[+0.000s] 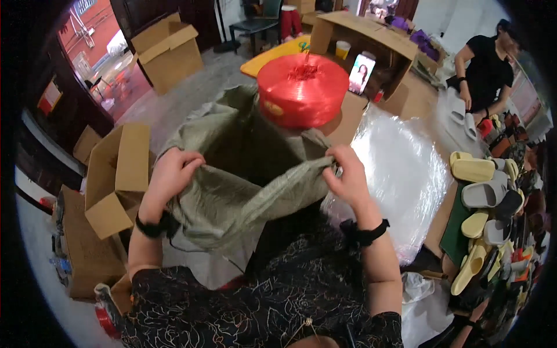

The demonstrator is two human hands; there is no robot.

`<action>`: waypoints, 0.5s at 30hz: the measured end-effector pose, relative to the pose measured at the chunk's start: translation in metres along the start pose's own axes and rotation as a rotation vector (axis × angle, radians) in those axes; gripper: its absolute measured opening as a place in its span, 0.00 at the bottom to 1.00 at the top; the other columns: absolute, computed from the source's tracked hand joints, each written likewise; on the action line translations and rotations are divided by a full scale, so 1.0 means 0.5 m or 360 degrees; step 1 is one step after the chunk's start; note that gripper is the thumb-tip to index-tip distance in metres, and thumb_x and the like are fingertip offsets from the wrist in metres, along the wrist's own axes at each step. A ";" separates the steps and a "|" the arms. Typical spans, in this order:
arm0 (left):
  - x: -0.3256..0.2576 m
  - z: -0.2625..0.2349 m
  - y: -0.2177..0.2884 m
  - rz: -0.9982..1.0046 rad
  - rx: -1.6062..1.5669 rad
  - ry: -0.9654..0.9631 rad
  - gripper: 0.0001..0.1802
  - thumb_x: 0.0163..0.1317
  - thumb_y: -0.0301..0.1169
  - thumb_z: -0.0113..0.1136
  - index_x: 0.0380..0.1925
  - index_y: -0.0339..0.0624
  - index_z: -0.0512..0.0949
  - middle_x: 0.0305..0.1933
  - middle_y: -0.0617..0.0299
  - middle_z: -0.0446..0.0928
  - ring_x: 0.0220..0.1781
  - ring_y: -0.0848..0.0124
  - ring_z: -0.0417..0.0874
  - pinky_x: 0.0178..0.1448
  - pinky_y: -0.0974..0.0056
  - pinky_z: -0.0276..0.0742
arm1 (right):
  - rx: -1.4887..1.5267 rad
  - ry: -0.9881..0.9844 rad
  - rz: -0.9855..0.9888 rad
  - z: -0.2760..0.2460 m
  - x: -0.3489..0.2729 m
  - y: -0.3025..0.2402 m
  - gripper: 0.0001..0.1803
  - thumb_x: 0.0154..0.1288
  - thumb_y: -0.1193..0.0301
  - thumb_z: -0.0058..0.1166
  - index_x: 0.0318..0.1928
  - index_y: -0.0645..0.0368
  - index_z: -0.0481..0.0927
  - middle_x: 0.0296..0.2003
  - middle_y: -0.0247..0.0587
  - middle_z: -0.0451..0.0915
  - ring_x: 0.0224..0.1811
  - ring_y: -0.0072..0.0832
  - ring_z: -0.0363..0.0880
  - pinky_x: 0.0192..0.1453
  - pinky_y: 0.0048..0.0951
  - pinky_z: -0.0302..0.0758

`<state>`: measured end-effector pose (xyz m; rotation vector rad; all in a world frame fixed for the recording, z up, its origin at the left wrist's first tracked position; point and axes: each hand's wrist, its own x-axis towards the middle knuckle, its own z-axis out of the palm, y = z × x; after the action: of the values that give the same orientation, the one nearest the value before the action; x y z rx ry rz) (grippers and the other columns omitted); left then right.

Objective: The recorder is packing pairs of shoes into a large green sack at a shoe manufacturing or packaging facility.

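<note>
We note an olive-green woven sack (232, 191), a bright red twine spool (301, 90), plain brown cardboard boxes (116, 177), slippers (487, 197) in pale yellow and grey, and a garment (278, 296) — black with a faint floral line pattern.

Your view is evenly lit, moderately bright indoor light, soft shadows only. Daylight comes in through the doorway at upper left. Strong glare washes out the clear crinkled plastic sheet (400, 168) and gives sheen on the big red spool of plastic twine (301, 90). Heavy fisheye bending, black vignette at corners. Rim detail is soft; your patterned dark clothing at the bottom is slightly blurred.
</note>
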<state>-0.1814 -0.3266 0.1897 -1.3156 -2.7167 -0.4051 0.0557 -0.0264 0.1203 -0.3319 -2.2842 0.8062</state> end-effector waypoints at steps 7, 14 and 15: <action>-0.102 0.074 0.024 0.0002 -0.0189 -0.0311 0.14 0.57 0.40 0.63 0.39 0.44 0.86 0.30 0.49 0.78 0.41 0.51 0.79 0.47 0.53 0.75 | -0.0086 -0.0674 -0.0847 0.087 -0.034 -0.089 0.47 0.38 0.75 0.63 0.67 0.58 0.64 0.58 0.52 0.74 0.58 0.48 0.73 0.66 0.55 0.64; -0.067 0.071 -0.006 -0.0565 0.0427 -0.0269 0.38 0.54 0.57 0.65 0.51 0.32 0.78 0.43 0.41 0.81 0.53 0.45 0.79 0.57 0.52 0.76 | -0.0890 -0.1578 -0.0339 0.191 -0.102 0.046 0.32 0.42 0.67 0.63 0.54 0.53 0.78 0.34 0.43 0.83 0.43 0.45 0.81 0.55 0.42 0.70; -0.059 0.076 -0.039 -0.0705 0.0498 -0.0171 0.42 0.53 0.59 0.65 0.53 0.28 0.76 0.44 0.39 0.81 0.55 0.44 0.78 0.58 0.51 0.75 | -0.1098 -0.1457 -0.0274 0.173 -0.098 0.067 0.25 0.42 0.65 0.63 0.46 0.52 0.83 0.34 0.42 0.83 0.42 0.43 0.80 0.53 0.41 0.71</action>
<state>-0.1771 -0.3496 0.1436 -0.6751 -2.9924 0.0680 0.0334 -0.0612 0.0241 -0.0421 -3.3629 0.0012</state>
